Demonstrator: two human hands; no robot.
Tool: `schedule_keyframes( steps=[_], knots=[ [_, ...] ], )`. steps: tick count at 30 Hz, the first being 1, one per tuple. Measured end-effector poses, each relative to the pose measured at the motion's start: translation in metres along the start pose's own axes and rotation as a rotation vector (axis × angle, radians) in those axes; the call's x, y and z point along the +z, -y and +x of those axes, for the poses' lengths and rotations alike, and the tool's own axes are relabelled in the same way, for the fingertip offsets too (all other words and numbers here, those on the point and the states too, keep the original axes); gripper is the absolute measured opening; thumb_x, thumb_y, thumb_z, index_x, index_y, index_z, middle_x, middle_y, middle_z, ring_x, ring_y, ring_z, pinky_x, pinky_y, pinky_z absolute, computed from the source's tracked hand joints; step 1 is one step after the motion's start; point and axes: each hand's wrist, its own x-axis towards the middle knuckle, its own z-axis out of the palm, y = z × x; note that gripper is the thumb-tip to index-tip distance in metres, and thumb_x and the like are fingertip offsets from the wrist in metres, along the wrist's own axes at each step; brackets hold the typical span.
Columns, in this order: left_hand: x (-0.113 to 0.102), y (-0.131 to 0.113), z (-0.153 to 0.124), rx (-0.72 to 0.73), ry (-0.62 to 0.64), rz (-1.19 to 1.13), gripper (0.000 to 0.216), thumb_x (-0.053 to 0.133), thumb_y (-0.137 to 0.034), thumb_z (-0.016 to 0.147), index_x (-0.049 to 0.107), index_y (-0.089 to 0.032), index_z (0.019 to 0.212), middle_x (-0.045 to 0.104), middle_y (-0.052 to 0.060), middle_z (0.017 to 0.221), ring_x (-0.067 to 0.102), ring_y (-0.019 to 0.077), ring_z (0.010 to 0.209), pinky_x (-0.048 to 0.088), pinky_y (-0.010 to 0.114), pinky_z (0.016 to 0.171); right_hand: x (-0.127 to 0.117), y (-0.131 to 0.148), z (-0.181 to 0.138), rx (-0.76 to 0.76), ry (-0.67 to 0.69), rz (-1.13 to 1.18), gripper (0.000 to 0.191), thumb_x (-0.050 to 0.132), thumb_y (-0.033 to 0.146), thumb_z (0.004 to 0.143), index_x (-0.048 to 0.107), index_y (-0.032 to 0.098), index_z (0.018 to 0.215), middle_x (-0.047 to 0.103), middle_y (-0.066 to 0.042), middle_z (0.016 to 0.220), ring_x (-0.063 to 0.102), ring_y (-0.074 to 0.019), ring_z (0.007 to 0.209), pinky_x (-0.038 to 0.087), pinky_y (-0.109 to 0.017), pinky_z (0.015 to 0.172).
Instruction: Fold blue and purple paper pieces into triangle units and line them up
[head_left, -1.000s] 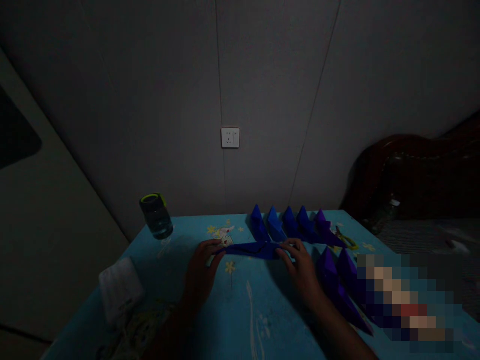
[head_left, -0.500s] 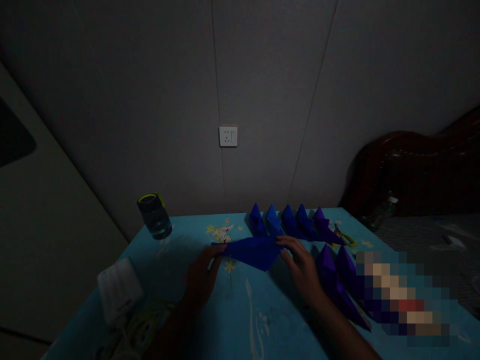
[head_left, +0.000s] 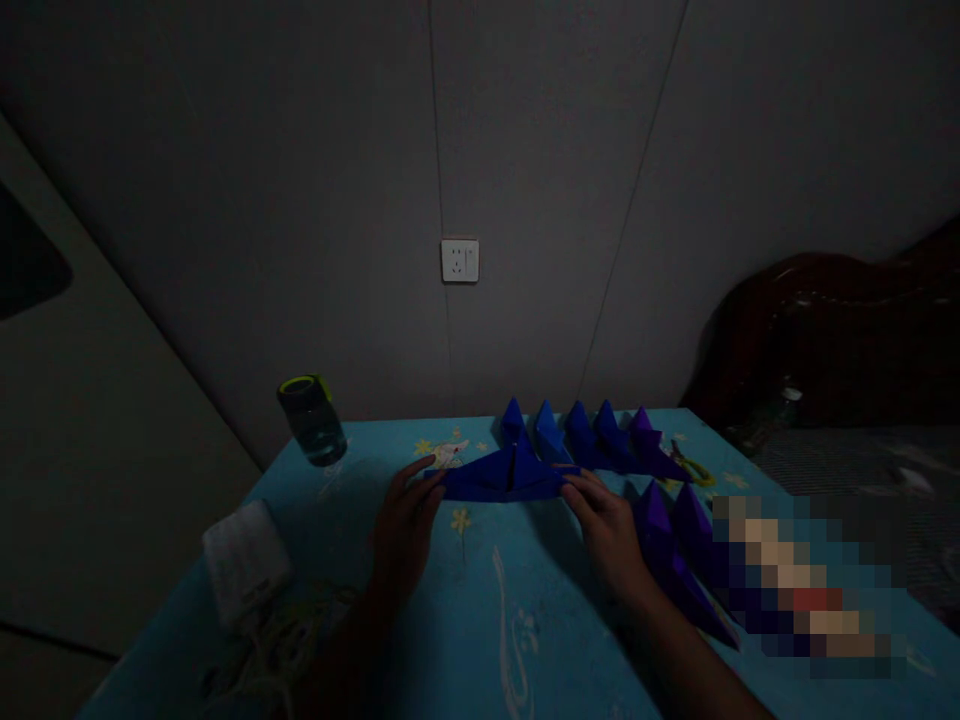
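Note:
Between my hands a blue paper boat is held above the table, its middle peak pointing up and its two ends stretched sideways. My left hand pinches the left end between thumb and fingers. At the right end, the thumb and fingers of my right hand are closed on the paper. Behind it stands a row of finished-looking blue and purple paper boats. Close to my right forearm lie larger purple paper boats, partly covered by a pixelated patch.
A blue flowered cloth covers the table. On the left are a water bottle and a white box-shaped item with cords. Yellow-green scissors lie at the back right. Behind is a wall with a socket.
The blue paper has turned from a flat, pointed-down shape to a boat shape with its peak upward. Both hands still grip its ends. The view has shifted slightly.

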Motion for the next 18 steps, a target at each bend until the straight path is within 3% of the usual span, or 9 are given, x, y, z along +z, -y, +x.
schedule_keyframes(
  steps=[3,6,9,13,18],
  knots=[
    [0.003,-0.001,0.001,-0.214,-0.046,-0.158,0.037,0.066,-0.040,0.083,0.067,-0.024,0.116,0.066,0.007,0.123,0.062,0.0225,0.112,0.049,0.037,0.098,0.002,0.002,0.000,0.079,0.013,0.018,0.029,0.072,0.047,0.077,0.077,0.023,0.091,0.073,-0.009,0.098,0.065,-0.0277,0.096,0.047,-0.042,0.088],
    [0.008,0.000,0.003,-0.471,-0.081,-0.382,0.061,0.075,-0.044,0.073,0.060,-0.021,0.127,0.072,0.007,0.110,0.068,0.0203,0.096,0.055,0.031,0.084,0.004,0.004,0.000,0.171,-0.029,0.107,0.040,0.077,0.047,0.072,0.073,0.022,0.103,0.074,-0.007,0.092,0.067,-0.0253,0.086,0.050,-0.038,0.079],
    [0.014,0.001,0.002,-0.622,-0.065,-0.555,0.060,0.079,-0.047,0.066,0.067,-0.015,0.115,0.074,0.008,0.099,0.070,0.0189,0.087,0.056,0.026,0.074,0.007,0.005,0.000,0.226,-0.070,0.267,0.054,0.083,0.043,0.066,0.064,0.024,0.112,0.074,-0.003,0.082,0.068,-0.0216,0.075,0.051,-0.033,0.069],
    [0.018,-0.003,-0.002,-0.702,0.004,-0.631,0.055,0.079,-0.053,0.063,0.071,-0.011,0.097,0.076,0.007,0.083,0.073,0.0205,0.077,0.059,0.028,0.071,0.009,0.002,0.002,0.248,-0.112,0.314,0.038,0.086,0.041,0.060,0.063,0.021,0.082,0.073,-0.002,0.074,0.068,-0.0193,0.070,0.053,-0.031,0.067],
    [0.017,-0.004,-0.007,-0.618,0.077,-0.578,0.065,0.069,-0.054,0.076,0.059,-0.011,0.124,0.076,0.006,0.074,0.074,0.0228,0.071,0.062,0.034,0.071,0.011,0.002,0.001,0.201,-0.077,0.215,0.029,0.083,0.043,0.063,0.068,0.020,0.069,0.077,-0.009,0.092,0.071,-0.0242,0.085,0.056,-0.038,0.078]
  ],
)
